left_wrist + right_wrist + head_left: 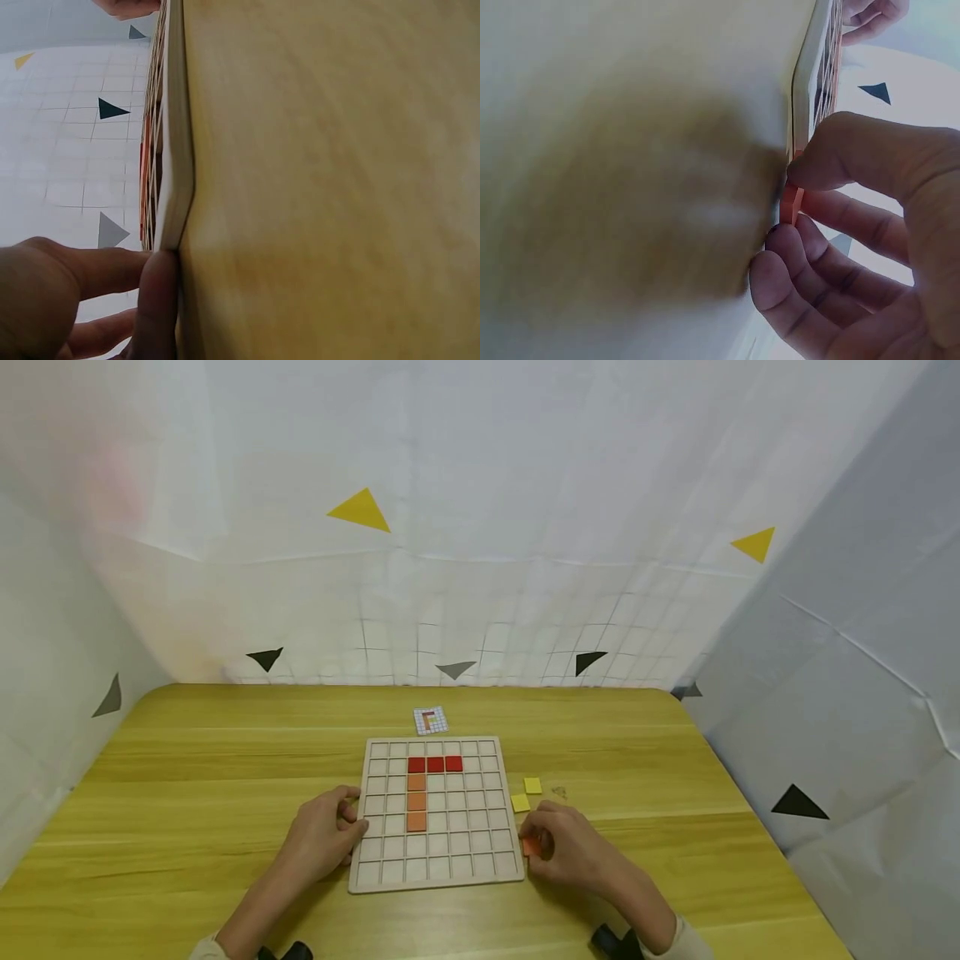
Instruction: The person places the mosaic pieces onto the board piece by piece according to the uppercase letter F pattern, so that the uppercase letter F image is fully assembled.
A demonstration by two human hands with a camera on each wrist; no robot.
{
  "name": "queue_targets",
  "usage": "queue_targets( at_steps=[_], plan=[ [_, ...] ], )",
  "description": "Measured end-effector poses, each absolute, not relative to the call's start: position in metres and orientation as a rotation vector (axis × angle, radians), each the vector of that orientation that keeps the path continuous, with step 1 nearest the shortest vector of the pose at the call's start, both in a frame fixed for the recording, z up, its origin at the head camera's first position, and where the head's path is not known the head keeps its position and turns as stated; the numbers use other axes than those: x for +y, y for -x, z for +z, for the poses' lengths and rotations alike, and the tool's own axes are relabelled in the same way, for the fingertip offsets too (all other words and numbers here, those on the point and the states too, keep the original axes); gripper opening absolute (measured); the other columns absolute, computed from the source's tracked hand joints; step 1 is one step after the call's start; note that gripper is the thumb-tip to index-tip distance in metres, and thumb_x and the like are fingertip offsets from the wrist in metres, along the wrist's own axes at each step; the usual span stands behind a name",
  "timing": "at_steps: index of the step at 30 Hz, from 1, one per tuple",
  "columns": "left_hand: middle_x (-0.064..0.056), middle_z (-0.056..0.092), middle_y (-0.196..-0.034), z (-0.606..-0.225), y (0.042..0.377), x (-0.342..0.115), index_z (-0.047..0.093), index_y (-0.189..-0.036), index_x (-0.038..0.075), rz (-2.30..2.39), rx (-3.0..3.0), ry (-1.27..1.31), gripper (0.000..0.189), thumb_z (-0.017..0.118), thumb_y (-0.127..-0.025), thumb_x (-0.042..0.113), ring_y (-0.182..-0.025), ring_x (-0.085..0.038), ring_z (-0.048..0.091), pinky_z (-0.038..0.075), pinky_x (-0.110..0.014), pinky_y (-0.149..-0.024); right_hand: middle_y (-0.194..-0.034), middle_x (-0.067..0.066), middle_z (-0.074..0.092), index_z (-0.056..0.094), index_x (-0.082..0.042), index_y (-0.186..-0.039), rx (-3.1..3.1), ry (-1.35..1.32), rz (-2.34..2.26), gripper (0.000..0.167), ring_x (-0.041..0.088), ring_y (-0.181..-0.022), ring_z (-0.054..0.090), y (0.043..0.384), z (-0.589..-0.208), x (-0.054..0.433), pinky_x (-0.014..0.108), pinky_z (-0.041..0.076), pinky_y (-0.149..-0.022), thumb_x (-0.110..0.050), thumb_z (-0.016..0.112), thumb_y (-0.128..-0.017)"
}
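Observation:
A pale wooden grid board (460, 887) lies on the table with a row of red tiles (435, 765) and a column of orange tiles (416, 802) in its cells. My left hand (318, 833) holds the board's left edge, thumb and fingers against the rim; in the left wrist view a thumb (159, 292) lies at the board's side. Beside the lower right edge, my right hand (573, 849) pinches a loose orange tile (791, 202) between thumb and fingers, low at the tabletop. Two yellow tiles (532, 786) lie just beyond that hand.
A small card (431, 721) with a coloured grid pattern lies behind the board. Right of the yellow tiles is a small brownish mark (559, 792) on the wooden table (187, 777). White sheets (525, 460) with coloured triangles surround the table at the back and sides.

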State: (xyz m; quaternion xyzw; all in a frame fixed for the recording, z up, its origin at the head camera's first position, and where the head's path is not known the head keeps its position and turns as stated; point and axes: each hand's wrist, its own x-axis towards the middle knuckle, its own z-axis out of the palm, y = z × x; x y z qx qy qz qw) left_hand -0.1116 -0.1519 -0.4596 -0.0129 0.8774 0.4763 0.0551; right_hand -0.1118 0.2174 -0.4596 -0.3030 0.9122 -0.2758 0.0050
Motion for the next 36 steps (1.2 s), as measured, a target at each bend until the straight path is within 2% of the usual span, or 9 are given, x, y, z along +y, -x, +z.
queue_targets(
  at_steps=[7,15,22,29,36],
  plan=[
    [-0.008,0.060,-0.090,-0.458,0.111,-0.152,0.057,-0.130,-0.006,1.438,2.664,0.042,0.047,0.072,-0.086,0.000,-0.068,-0.015,0.064,0.055,-0.029,-0.045,-0.082,-0.010,0.054,0.070,-0.017,-0.091,2.892,0.854,-0.830,0.026,0.007,-0.073,0.050,0.113,-0.454,0.217,0.022,0.047,-0.061,-0.006,0.077,-0.068],
    [-0.008,0.060,-0.090,-0.458,0.112,-0.151,0.057,-0.131,-0.006,1.437,2.655,0.049,0.048,0.072,-0.086,0.000,-0.068,-0.015,0.064,0.055,-0.029,-0.045,-0.087,-0.009,0.058,0.071,-0.014,-0.093,2.907,0.925,-0.870,0.024,0.010,-0.074,0.052,0.115,-0.449,0.212,0.021,0.049,-0.061,-0.005,0.077,-0.072],
    [-0.008,0.059,-0.090,-0.458,0.112,-0.151,0.057,-0.130,-0.006,1.440,2.656,0.058,0.047,0.072,-0.086,-0.001,-0.069,-0.015,0.063,0.055,-0.029,-0.046,-0.082,-0.009,0.055,0.071,-0.017,-0.091,2.926,0.953,-0.856,0.021,0.009,-0.073,0.049,0.115,-0.447,0.204,0.022,0.045,-0.061,-0.009,0.079,-0.074],
    [-0.008,0.059,-0.090,-0.458,0.112,-0.151,0.057,-0.130,-0.006,1.438,2.657,0.059,0.047,0.073,-0.086,-0.001,-0.069,-0.015,0.063,0.055,-0.029,-0.046,-0.081,-0.007,0.056,0.070,-0.014,-0.090,2.916,1.068,-0.910,0.021,0.010,-0.072,0.050,0.117,-0.449,0.194,0.020,0.045,-0.061,-0.005,0.080,-0.074],
    [-0.008,0.059,-0.090,-0.458,0.112,-0.151,0.058,-0.130,-0.007,1.452,2.661,0.046,0.047,0.072,-0.085,-0.001,-0.068,-0.015,0.063,0.055,-0.029,-0.045,-0.083,-0.007,0.055,0.070,-0.014,-0.091,2.871,1.024,-0.917,0.020,0.010,-0.073,0.051,0.117,-0.448,0.184,0.019,0.046,-0.060,-0.006,0.079,-0.074]
  ],
)
